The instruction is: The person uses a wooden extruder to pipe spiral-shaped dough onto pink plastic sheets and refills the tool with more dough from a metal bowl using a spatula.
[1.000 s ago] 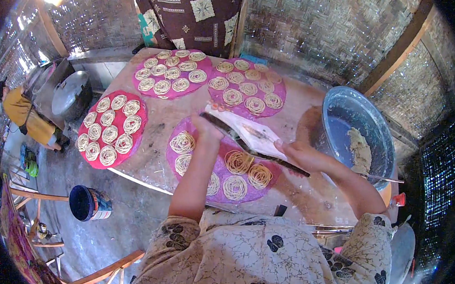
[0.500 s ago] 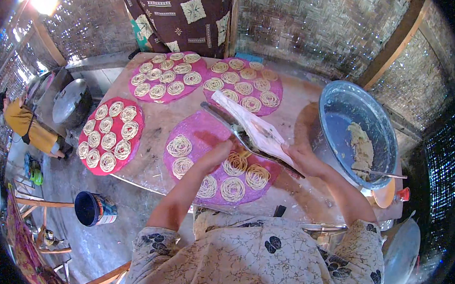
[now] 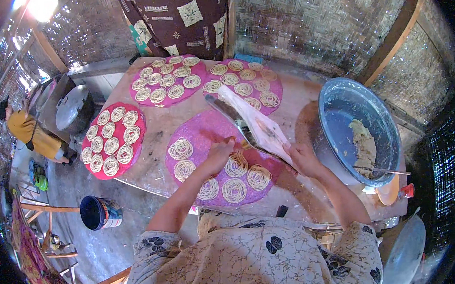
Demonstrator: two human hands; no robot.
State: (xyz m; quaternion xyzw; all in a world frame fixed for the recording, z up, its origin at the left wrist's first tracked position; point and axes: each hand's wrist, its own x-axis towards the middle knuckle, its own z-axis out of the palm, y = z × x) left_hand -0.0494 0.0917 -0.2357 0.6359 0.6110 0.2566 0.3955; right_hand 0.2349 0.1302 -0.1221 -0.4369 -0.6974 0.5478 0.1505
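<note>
A long, dark, flat press-like tool with a pale white piece along its top slants over the near middle of the table. My right hand is closed around its lower right end. Beside its underside, my left hand has its fingers curled together; what they hold, if anything, is hidden. Below the tool lies a round pink-purple mat with several coiled nests of pale dough strands. One coil sits just right of my left hand, in the tool's shadow.
More round mats with coiled nests lie at the left and back. A blue basin of dough, with a stick across its rim, stands at the right. Left on the floor are a bucket and a person beside a big pot.
My left hand has drawn slightly left and down from the tool's underside. The tool has shifted a little to the right, still in my right hand. The view has moved slightly.
</note>
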